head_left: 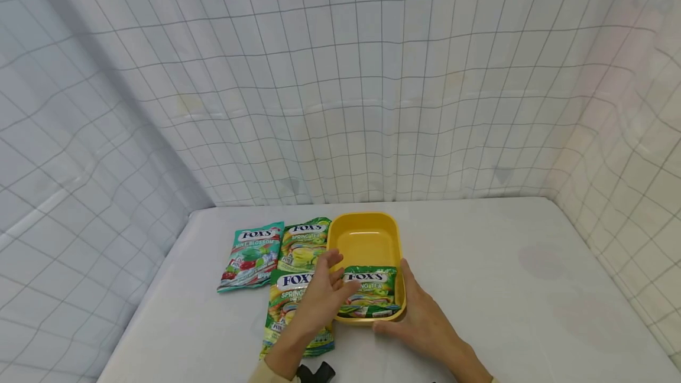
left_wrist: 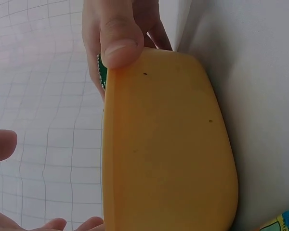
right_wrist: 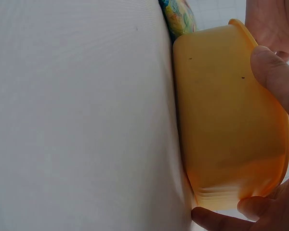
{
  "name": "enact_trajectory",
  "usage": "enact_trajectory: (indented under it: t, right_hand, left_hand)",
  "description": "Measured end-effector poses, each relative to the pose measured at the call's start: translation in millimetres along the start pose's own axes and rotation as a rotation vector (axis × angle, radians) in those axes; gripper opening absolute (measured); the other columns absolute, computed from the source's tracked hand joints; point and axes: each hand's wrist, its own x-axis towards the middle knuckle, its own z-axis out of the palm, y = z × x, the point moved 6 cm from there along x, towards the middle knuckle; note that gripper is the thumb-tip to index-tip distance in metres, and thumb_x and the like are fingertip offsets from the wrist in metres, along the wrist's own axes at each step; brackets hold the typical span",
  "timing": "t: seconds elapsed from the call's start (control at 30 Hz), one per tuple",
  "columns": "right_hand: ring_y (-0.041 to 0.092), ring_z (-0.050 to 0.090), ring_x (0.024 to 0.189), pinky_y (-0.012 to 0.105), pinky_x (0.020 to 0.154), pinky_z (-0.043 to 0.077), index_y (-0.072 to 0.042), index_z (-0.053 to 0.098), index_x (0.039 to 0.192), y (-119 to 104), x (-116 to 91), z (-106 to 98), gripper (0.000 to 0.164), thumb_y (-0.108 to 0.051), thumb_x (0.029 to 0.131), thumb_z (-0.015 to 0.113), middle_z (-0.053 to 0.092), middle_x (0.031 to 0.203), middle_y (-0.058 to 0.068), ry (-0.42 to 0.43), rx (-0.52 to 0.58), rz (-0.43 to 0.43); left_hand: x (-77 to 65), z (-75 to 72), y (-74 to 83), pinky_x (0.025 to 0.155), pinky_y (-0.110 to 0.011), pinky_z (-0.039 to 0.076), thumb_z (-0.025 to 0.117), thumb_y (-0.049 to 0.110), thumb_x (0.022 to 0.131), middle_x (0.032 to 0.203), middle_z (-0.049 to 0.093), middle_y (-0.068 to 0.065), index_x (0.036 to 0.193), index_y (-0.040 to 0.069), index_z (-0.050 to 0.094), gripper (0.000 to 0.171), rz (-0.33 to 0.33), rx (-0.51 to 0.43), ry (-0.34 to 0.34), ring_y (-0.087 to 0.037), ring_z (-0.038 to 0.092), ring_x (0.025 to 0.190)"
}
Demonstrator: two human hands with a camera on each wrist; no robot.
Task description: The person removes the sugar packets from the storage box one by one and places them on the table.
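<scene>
A yellow plastic tub (head_left: 368, 247) stands on the white table, with a green Fox's Spring Tea candy bag (head_left: 375, 291) in its near end. My right hand (head_left: 425, 318) holds the tub at its near right corner. In the right wrist view, its thumb lies against the tub's near wall (right_wrist: 221, 106) and its fingers reach round the side. Over the tub's left rim hovers my left hand (head_left: 321, 294), fingers apart and loosely bent, holding nothing. The left wrist view shows the tub's wall (left_wrist: 168, 139) beside that hand, which partly covers the bag in the head view.
Left of the tub lie two more Spring Tea bags, one near (head_left: 276, 312) and one far (head_left: 300, 247). A teal Mint Blossom bag (head_left: 252, 256) is farther left. White grid-patterned curtains (head_left: 367, 105) enclose the table's back and sides.
</scene>
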Motion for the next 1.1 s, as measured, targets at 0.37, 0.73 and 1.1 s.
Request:
enact_trajectory:
  t: [0.37, 0.73, 1.1]
  right_hand:
    - [0.035, 0.044, 0.140, 0.057, 0.111, 0.037, -0.015, 0.005, 0.165, -1.1, -0.1, -0.7, 0.137, -0.071, 0.068, 0.082, 0.026, 0.165, 0.013, 0.001, -0.004, 0.003]
    - [0.035, 0.042, 0.141, 0.057, 0.111, 0.038, -0.014, 0.005, 0.165, 0.1, -0.8, 0.1, 0.138, -0.073, 0.067, 0.082, 0.025, 0.165, 0.013, 0.000, -0.005, 0.004]
    - [0.034, 0.044, 0.140, 0.055, 0.109, 0.040, -0.016, 0.004, 0.165, 0.6, -0.3, 0.3, 0.138, -0.075, 0.066, 0.081, 0.027, 0.165, 0.013, 0.003, -0.016, -0.002]
  left_hand:
    - [3.0, -1.4, -7.2, 0.110, -0.061, 0.036, 0.073, 0.023, 0.095, 0.162, 0.021, -0.024, 0.157, 0.001, 0.020, 0.084, -0.045, 0.078, 0.060, -0.052, 0.024, 0.146]
    - [7.8, 2.6, -11.5, 0.104, -0.059, 0.044, 0.069, 0.024, 0.098, 0.161, 0.024, -0.025, 0.156, -0.001, 0.024, 0.079, -0.078, 0.112, 0.019, -0.050, 0.035, 0.140]
    - [19.6, 7.5, -12.8, 0.083, -0.047, 0.049, 0.067, 0.025, 0.099, 0.151, 0.036, -0.029, 0.149, -0.004, 0.037, 0.065, -0.142, 0.201, -0.046, -0.031, 0.056, 0.094]
